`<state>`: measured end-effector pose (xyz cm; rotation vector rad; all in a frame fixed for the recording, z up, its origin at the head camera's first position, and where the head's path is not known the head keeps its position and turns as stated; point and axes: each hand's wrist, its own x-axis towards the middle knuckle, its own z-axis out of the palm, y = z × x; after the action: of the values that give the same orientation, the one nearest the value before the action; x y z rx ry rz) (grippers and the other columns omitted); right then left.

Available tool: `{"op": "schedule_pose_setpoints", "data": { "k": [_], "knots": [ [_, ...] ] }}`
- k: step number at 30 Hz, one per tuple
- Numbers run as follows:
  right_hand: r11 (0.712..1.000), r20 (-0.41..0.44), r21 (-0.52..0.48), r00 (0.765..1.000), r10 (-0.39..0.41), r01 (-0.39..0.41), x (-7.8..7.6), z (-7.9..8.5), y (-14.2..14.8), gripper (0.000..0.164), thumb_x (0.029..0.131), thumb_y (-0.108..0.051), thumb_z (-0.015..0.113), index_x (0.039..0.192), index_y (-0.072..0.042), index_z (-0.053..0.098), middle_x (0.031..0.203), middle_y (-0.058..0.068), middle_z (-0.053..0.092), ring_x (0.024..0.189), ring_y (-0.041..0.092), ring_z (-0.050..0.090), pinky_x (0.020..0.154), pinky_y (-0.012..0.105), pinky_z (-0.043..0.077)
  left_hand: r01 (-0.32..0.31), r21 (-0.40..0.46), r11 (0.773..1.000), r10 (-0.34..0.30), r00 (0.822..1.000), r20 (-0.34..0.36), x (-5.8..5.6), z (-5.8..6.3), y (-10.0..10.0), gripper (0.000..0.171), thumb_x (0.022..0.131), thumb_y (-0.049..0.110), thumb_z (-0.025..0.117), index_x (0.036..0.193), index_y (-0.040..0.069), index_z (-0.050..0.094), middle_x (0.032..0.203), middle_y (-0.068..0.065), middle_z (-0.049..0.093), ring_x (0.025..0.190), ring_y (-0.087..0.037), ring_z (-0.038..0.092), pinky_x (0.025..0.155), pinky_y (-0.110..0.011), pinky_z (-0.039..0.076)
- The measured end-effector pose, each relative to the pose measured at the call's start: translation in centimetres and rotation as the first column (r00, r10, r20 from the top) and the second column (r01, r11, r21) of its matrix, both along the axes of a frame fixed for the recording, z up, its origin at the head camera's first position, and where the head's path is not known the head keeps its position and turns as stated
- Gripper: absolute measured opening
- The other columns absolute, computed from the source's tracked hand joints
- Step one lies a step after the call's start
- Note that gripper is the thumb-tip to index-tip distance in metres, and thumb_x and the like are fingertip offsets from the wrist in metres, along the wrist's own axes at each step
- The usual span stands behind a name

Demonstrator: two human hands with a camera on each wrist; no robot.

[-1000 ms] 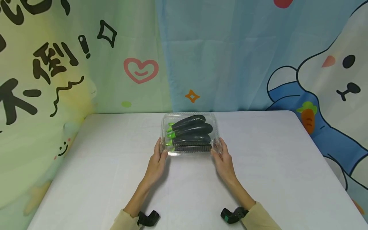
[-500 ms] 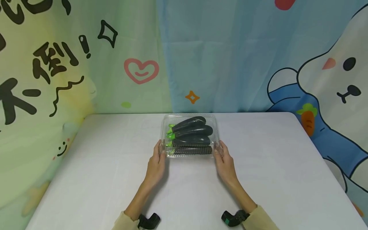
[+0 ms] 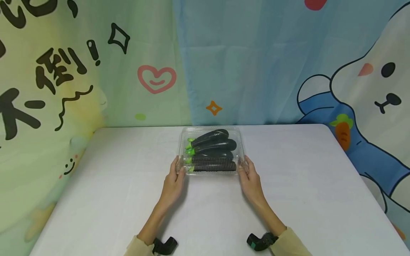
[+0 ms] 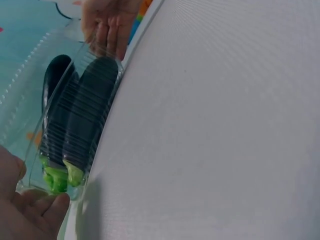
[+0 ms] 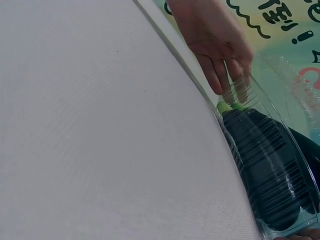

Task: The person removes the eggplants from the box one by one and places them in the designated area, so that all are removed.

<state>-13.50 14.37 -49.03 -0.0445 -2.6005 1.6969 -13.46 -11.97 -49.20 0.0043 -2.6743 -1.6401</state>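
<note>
A clear plastic clamshell box (image 3: 240, 137) stands at the far edge of the table in the head view. Several dark eggplants (image 3: 217, 144) lie inside, green stems to the left. My left hand (image 3: 173, 185) holds the box's near left corner, thumb in front. On the opposite corner, my right hand (image 3: 251, 184) grips the same way. The left wrist view shows two eggplants (image 4: 95, 95) behind the ribbed wall, with the right hand (image 4: 111, 25) at the far end. In the right wrist view, the left hand's (image 5: 215, 45) fingers reach below the box's end.
The white table (image 3: 211, 213) runs from the box toward me, and its back edge meets a printed curtain (image 3: 243, 71). A black wrist device (image 3: 166, 245) is on the left wrist, another black device (image 3: 261, 241) on the right.
The ribbed front wall now overlaps more of the nearer eggplants in the head view. My right thumb has shifted slightly outward; both hands keep holding the box in nearly the same place.
</note>
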Motion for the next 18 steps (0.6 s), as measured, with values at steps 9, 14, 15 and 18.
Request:
{"op": "schedule_pose_setpoints", "data": {
  "k": [9, 14, 15, 18],
  "knots": [
    [1.000, -0.014, -0.024, 1.000, -0.012, 0.011, -0.04, 0.14, -0.05, 0.054, 0.105, -0.021, 0.039, 0.152, 0.000, 0.023, 0.150, 0.017, 0.041, 0.137, 0.029, 0.043, 0.115, 0.043, 0.031, 0.025, 0.041, 0.999, -0.022, 0.998, -0.056, 0.02, -0.07, -0.06, 0.054, 0.105, 0.024, 0.039, 0.153, 0.007, 0.022, 0.153, -0.007, 0.039, 0.121, -0.031, 0.060, 0.106, -0.048, 0.044],
    [0.999, -0.021, -0.034, 1.000, -0.018, 0.017, -0.01, 0.17, -0.07, 0.053, 0.104, -0.021, 0.041, 0.150, 0.000, 0.025, 0.149, 0.017, 0.043, 0.137, 0.029, 0.045, 0.113, 0.044, 0.034, 0.021, 0.057, 0.998, -0.018, 0.998, -0.055, -0.08, -0.01, -0.12, 0.053, 0.104, 0.024, 0.042, 0.152, 0.009, 0.024, 0.152, -0.009, 0.042, 0.116, -0.031, 0.063, 0.101, -0.049, 0.048],
    [0.999, -0.025, -0.040, 1.000, -0.019, 0.018, -0.03, 0.15, -0.07, 0.053, 0.104, -0.020, 0.042, 0.150, 0.000, 0.026, 0.148, 0.017, 0.043, 0.136, 0.029, 0.045, 0.113, 0.043, 0.035, 0.019, 0.061, 0.998, -0.016, 0.999, -0.050, -0.11, 0.00, -0.14, 0.053, 0.103, 0.024, 0.042, 0.152, 0.010, 0.024, 0.152, -0.009, 0.042, 0.116, -0.031, 0.063, 0.100, -0.048, 0.048],
    [0.998, -0.038, -0.055, 0.999, -0.016, 0.014, -0.18, -0.02, 0.07, 0.051, 0.103, -0.020, 0.043, 0.148, 0.001, 0.028, 0.148, 0.018, 0.045, 0.136, 0.029, 0.046, 0.111, 0.042, 0.037, 0.010, 0.065, 0.998, -0.007, 0.999, -0.042, -0.20, -0.07, -0.20, 0.054, 0.103, 0.024, 0.044, 0.152, 0.013, 0.024, 0.152, -0.007, 0.044, 0.108, -0.029, 0.067, 0.094, -0.044, 0.051]
  ]
}}
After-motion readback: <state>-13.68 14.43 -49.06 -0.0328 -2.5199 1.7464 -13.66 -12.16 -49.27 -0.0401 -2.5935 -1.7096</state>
